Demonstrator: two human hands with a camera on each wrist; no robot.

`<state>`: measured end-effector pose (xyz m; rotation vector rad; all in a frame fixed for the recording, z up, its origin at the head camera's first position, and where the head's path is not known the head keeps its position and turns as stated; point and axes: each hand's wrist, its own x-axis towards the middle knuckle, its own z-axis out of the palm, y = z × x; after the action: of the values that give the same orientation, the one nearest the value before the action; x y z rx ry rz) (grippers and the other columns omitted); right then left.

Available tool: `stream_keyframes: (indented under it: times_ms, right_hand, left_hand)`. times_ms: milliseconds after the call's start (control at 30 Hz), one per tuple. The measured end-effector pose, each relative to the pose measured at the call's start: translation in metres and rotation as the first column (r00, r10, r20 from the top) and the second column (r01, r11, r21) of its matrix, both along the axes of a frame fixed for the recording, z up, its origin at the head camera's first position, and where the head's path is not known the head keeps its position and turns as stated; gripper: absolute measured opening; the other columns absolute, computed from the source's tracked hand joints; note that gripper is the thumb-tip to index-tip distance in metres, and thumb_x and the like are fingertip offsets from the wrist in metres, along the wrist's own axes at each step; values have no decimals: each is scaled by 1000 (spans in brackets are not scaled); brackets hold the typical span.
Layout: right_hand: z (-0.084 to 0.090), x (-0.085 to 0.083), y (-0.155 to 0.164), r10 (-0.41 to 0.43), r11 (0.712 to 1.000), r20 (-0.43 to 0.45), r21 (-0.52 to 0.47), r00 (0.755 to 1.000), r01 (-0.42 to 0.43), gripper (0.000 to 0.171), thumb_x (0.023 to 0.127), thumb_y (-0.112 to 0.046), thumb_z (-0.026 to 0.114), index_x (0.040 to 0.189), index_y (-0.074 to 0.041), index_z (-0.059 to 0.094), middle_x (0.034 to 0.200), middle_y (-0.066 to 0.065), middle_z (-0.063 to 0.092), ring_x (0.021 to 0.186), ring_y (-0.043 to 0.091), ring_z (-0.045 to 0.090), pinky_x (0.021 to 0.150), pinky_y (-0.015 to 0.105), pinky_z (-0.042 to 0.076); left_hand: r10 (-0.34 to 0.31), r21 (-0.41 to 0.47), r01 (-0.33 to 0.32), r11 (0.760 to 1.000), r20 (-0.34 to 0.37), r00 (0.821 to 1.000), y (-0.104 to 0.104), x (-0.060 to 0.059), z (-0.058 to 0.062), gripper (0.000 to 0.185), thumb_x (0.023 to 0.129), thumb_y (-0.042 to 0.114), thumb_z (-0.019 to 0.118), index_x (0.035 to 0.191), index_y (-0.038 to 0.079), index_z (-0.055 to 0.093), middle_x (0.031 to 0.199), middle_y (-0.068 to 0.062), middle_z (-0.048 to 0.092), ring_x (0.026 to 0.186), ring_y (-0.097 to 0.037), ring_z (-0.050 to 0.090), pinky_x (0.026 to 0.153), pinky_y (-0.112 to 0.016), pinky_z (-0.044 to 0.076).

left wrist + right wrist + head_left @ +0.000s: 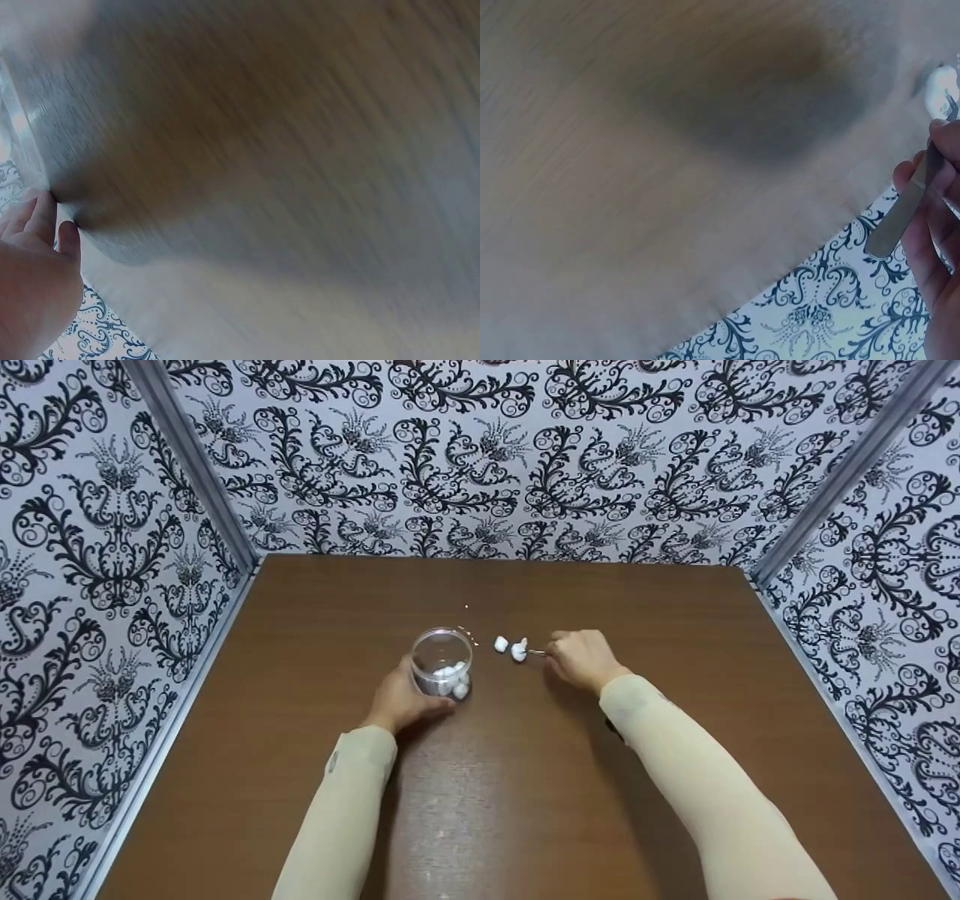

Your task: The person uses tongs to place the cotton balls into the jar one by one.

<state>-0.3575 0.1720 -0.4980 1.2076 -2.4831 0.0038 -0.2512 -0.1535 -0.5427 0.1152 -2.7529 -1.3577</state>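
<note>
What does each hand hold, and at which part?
The left hand grips the clear jar round its side. The right hand pinches metal tweezers along their handle, the tips at a white pebble.

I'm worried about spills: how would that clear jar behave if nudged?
The jar looks like thin clear plastic, so probably light. A few white pebbles at its bottom may steady it, and the left hand gripping it should stop sliding. It is open-topped, so tipping would likely spill them.
</note>
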Motion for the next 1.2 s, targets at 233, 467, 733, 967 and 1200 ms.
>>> stream_keyframes:
  times_ms: [233, 467, 733, 967, 1200]
  right_hand:
    - [12, 4, 13, 20, 999, -17, -28, 1000, -20, 6, 83, -12, 72, 81, -12, 78, 76, 1, 62, 52, 26, 58, 45, 47, 47]
    - [27, 11, 18, 46, 997, -40, -52, 998, -48, 5, 84, -14, 74, 84, -12, 78, 76, 1, 60, 50, 26, 55, 42, 45, 45]
    - [49, 21, 4, 92, 992, -86, -74, 992, -99, 6, 87, -17, 73, 83, -13, 76, 74, 0, 56, 50, 24, 55, 42, 43, 43]
    - [68, 30, -25, 174, 978, -119, -92, 978, -185, 5, 87, -16, 75, 83, -13, 74, 73, -1, 53, 51, 21, 53, 42, 40, 42]
    - [79, 40, -60, 251, 960, -113, -100, 961, -262, 6, 89, -16, 71, 86, -13, 75, 76, -2, 58, 54, 17, 55, 46, 35, 45]
  left_hand:
    - [4, 2, -4, 1000, 1, 1000, 0, 0, -1, 111, 55, 34, 99, 146, 6, 41, 130, -14, 60, 118, -30, 55, 101, -43, 41]
    - [-6, 2, 6, 1000, -10, 1000, 0, -1, -3, 112, 55, 34, 99, 147, 6, 41, 130, -15, 60, 118, -30, 55, 101, -43, 41]
    - [-9, 3, 9, 1000, -26, 1000, -2, -2, -5, 113, 54, 34, 99, 146, 5, 40, 129, -16, 61, 117, -31, 55, 101, -44, 41]
    - [-11, -11, 11, 1000, -24, 1000, -2, -1, -2, 115, 55, 36, 99, 148, 3, 39, 130, -19, 60, 119, -33, 55, 102, -44, 41]
    - [-10, -41, 9, 999, -9, 1000, -1, 0, -2, 114, 57, 39, 98, 146, 1, 39, 129, -21, 60, 118, -36, 56, 100, -46, 42]
